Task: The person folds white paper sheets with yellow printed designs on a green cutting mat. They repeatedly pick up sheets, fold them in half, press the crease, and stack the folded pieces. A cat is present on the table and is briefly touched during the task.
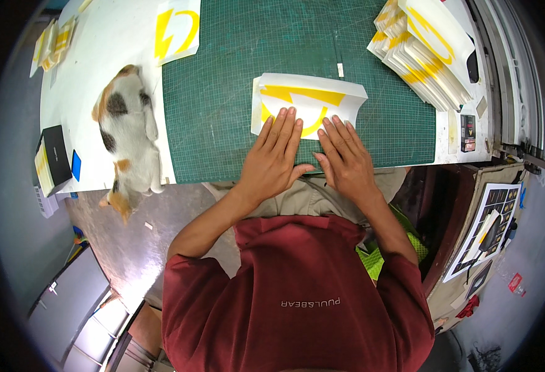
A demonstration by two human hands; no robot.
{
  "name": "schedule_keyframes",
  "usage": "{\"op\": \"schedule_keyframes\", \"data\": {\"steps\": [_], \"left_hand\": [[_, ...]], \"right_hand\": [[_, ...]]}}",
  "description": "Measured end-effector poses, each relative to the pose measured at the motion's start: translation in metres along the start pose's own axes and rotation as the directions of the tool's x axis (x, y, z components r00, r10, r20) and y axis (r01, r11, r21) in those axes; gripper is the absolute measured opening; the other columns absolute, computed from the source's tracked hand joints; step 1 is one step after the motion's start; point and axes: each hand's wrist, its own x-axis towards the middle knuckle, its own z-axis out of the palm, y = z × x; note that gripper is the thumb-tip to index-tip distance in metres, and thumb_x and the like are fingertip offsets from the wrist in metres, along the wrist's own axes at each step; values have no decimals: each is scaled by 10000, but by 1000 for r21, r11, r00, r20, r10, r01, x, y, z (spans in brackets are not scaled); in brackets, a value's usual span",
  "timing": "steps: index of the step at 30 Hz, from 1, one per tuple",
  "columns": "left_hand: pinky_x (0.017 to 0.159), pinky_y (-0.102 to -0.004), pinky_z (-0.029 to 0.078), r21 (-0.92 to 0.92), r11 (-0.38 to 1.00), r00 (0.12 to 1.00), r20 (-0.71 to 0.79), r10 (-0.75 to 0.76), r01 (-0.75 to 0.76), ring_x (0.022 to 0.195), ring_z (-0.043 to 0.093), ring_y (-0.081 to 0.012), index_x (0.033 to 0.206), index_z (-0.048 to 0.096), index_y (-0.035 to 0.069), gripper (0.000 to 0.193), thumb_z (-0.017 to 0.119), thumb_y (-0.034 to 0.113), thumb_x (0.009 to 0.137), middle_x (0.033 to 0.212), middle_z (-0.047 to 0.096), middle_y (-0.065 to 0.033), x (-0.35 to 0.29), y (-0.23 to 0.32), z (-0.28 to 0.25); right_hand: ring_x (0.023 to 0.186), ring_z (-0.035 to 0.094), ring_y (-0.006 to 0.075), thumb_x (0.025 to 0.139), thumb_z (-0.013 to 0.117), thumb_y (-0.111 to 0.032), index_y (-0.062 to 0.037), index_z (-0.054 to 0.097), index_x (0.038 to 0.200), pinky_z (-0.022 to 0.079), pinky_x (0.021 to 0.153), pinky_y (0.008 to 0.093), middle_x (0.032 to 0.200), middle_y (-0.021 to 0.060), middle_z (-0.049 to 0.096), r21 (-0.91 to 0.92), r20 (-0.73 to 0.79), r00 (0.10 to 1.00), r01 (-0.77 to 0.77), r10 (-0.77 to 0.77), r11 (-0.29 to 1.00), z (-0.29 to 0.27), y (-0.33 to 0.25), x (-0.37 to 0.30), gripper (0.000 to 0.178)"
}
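Note:
A white sheet with yellow cut-out shapes [309, 93] lies near the front edge of the green cutting mat [223, 74]. Its far edge and right side curl up a little. My left hand [276, 155] is flat, with fingertips pressing on the sheet's near left part. Beside it, my right hand [348, 155] lays its outstretched fingers on the near right part. Both thumbs point inward and almost meet below the sheet's near edge. Neither hand grips anything, and the palms cover part of the mat.
A calico cat [126, 124] stretches along the white table left of the mat, head over the front edge. Yellow-and-white sheets form a tall stack [430, 71] at the back right. One similar sheet [178, 31] lies at the back left; a black box [55, 158] stands far left.

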Motion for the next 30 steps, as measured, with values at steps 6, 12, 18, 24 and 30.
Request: {"op": "schedule_keyframes", "data": {"steps": [6,12,18,24,30], "left_hand": [[1214,-505,226,14,1000,1000,1,2,-2,1490,265,-403,1460,371,-108,903,589,560,892,1564,309,-285,-1,-1,3],[1200,-517,250,-14,1000,1000,-15,0,0,1487,276,-406,1473,361,-97,890,622,521,887,1566,315,-281,-2,-2,5],[1206,-520,230,-23,998,998,-19,-56,56,1490,272,-405,1469,366,-104,763,606,380,931,1573,306,-283,-1,10,8],[1220,-500,204,4,999,999,-10,-44,44,1494,274,-382,1449,411,-98,723,576,382,933,1569,327,-277,-1,12,11],[1222,-499,200,-17,999,999,-19,-50,50,1496,273,-379,1444,418,-99,720,575,385,935,1568,330,-277,-2,12,13]], "right_hand": [[1403,442,342,902,697,-191,14,600,1314,359,1156,497,1468,176,508,9,-6,1000,-7,7,1000,2,0,-2,470],[1404,444,338,899,699,-182,14,601,1315,359,1156,500,1460,173,519,6,-4,1000,-13,13,1000,2,-1,-3,470],[1392,454,355,902,689,-168,20,592,1309,360,1155,508,1454,187,519,6,-18,1000,8,-8,1000,2,0,0,458],[1380,467,365,908,681,-157,18,576,1325,367,1149,515,1457,194,514,-8,-20,1000,18,-18,1000,6,1,-3,464],[1370,480,369,906,681,-149,11,568,1341,366,1149,516,1456,192,517,3,-20,1000,13,-13,1000,6,1,-3,476]]}}
